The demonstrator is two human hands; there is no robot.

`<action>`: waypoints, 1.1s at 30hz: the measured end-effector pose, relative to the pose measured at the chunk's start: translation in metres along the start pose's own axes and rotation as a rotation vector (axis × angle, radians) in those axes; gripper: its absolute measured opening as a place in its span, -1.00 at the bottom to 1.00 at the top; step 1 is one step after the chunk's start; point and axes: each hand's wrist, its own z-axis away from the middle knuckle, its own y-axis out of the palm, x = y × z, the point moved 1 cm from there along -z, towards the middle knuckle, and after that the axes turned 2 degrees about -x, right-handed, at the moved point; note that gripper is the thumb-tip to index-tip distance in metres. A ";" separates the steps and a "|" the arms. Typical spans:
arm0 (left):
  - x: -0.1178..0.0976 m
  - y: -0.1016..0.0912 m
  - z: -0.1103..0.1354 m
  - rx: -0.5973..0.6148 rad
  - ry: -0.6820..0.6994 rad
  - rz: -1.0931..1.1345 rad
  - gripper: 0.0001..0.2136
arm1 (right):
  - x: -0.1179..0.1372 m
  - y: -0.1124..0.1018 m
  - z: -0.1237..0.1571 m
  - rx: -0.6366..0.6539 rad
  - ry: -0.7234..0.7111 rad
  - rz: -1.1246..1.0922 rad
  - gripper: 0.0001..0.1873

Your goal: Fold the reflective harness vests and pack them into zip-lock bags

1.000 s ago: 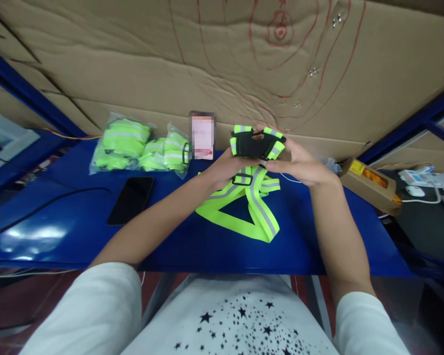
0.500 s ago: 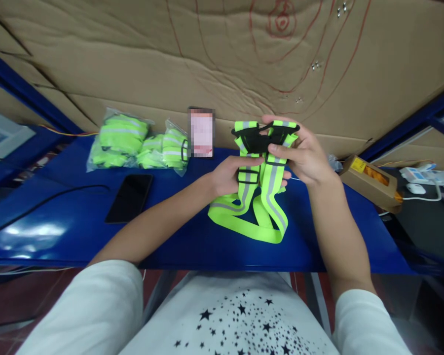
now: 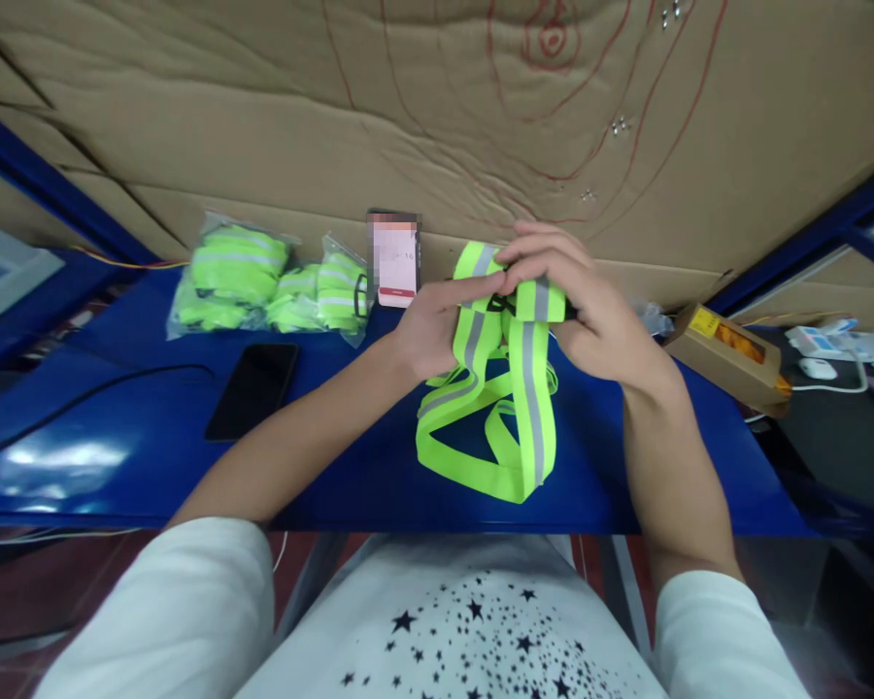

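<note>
Both of my hands hold a neon-yellow reflective vest made of elastic straps with a grey stripe, above the blue table. My left hand grips the strap on its left side, thumb reaching across toward the middle. With fingers bent over the top, my right hand grasps the folded upper right part. The black piece between the straps is mostly hidden by the folds and fingers. Lower down, the straps hang in loops to the table.
Clear bags of similar yellow straps lie at the back left. A lit phone leans against the cardboard wall. A dark phone lies on the blue table. At right is a cardboard box with a window.
My hands have folded the top of the vest over, so the black piece and buckles are now mostly covered. My right fingers have moved over the top toward my left hand.
</note>
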 end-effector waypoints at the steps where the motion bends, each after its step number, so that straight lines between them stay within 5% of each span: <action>1: -0.002 -0.002 -0.001 0.020 -0.012 0.007 -0.81 | -0.001 -0.001 0.001 0.052 0.017 -0.003 -0.56; 5: -0.007 -0.007 -0.004 0.097 -0.080 -0.012 -0.74 | -0.007 -0.007 0.005 0.060 0.082 -0.268 -0.14; 8: -0.004 -0.007 -0.003 0.083 -0.059 -0.063 -0.71 | -0.014 -0.006 0.005 -0.093 0.213 -0.445 -0.32; 14: 0.004 -0.005 -0.002 0.085 -0.068 -0.068 -0.72 | -0.026 0.010 0.006 -0.054 0.540 -0.444 -0.42; 33: 0.002 -0.012 -0.004 0.130 -0.021 -0.225 -0.66 | -0.028 0.019 0.001 -0.096 0.621 -0.829 -0.29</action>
